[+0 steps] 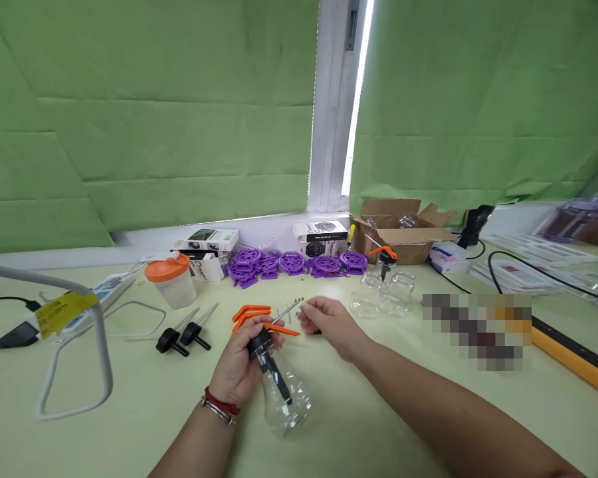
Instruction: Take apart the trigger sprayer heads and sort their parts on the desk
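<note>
The left hand (242, 365) is closed around the black pump head (260, 344) of a clear spray bottle (289, 401). The bottle lies tilted on the desk (129, 425) near the middle of its near edge, with its round body toward the person. An orange trigger (282, 328) sticks out from the pump head just past the fingers. A red cord and a metal bangle circle the left wrist.

The right hand (329, 322) hovers just beside the trigger, its fingers curled loosely inward. Whether they pinch anything I cannot tell. Small pins and screws (294, 307) lie scattered just beyond it, and two loose orange triggers (249, 312) lie beside the left hand.

Toward the left edge lie two black pump heads with metal rods (179, 335). Behind them stands a cup with an orange lid (172, 279). A yellow tag (62, 311) hangs on a grey cable near the left edge, its print too blurred to read.

Along the far edge sit purple plastic wheels (289, 262) and white printed boxes (321, 238), whose lettering is too small to make out. An open cardboard box (403, 236) sits there too. Two empty clear bottles (383, 295) stand in front of that box, well apart from the hands
</note>
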Action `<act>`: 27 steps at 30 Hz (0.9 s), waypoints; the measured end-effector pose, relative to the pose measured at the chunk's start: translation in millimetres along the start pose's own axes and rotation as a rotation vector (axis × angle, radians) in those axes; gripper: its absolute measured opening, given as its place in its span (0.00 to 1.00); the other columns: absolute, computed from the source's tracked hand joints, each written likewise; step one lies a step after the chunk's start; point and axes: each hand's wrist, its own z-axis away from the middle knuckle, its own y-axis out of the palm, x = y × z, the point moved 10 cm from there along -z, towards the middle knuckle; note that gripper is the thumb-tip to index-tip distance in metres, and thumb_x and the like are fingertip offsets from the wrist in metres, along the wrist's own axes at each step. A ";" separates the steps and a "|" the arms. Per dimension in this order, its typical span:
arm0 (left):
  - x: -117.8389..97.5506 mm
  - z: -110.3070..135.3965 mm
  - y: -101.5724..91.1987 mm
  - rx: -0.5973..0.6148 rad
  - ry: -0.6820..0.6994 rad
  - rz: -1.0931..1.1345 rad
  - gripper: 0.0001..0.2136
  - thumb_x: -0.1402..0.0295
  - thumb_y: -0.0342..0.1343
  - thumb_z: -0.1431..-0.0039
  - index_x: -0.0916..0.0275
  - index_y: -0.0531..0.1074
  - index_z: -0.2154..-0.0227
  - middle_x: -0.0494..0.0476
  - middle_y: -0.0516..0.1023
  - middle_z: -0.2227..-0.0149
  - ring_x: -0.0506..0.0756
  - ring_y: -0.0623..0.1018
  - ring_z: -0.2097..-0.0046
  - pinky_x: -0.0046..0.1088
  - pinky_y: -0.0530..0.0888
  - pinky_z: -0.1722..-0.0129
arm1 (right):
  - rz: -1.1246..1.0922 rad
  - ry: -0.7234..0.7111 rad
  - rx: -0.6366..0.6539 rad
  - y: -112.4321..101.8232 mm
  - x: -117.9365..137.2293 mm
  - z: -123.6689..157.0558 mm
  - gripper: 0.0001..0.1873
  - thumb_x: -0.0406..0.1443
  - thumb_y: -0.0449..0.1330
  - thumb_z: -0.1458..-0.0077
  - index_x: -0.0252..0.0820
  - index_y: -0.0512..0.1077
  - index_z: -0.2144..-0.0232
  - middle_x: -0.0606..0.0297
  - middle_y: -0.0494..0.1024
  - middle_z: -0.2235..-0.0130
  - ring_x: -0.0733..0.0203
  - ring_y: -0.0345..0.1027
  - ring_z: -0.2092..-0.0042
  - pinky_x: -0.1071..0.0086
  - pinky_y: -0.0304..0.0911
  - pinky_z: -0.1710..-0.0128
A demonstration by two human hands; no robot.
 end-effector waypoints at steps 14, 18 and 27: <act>-12.3 11.9 13.1 0.010 0.180 -0.189 0.12 0.64 0.54 0.44 0.62 0.70 0.58 0.58 0.73 0.55 0.53 0.75 0.59 0.28 0.71 0.60 | -0.264 0.254 0.166 9.7 -23.3 70.0 0.29 0.45 0.68 0.63 0.41 0.64 0.60 0.68 0.69 0.68 0.65 0.65 0.70 0.73 0.55 0.73; -11.7 16.2 10.8 -0.052 0.183 -0.617 0.20 0.58 0.55 0.46 0.59 0.66 0.51 0.52 0.73 0.71 0.50 0.72 0.74 0.22 0.66 0.78 | -0.155 0.235 0.159 6.4 -24.3 68.1 0.24 0.46 0.67 0.61 0.39 0.68 0.64 0.69 0.68 0.72 0.69 0.60 0.73 0.74 0.52 0.75; -16.0 10.4 7.7 -0.147 0.149 -0.792 0.14 0.56 0.57 0.50 0.61 0.65 0.79 0.45 0.62 0.85 0.47 0.61 0.85 0.21 0.57 0.87 | 0.457 -0.387 0.220 17.3 24.5 80.1 0.34 0.40 0.69 0.65 0.45 0.64 0.53 0.57 0.69 0.52 0.51 0.64 0.52 0.57 0.59 0.51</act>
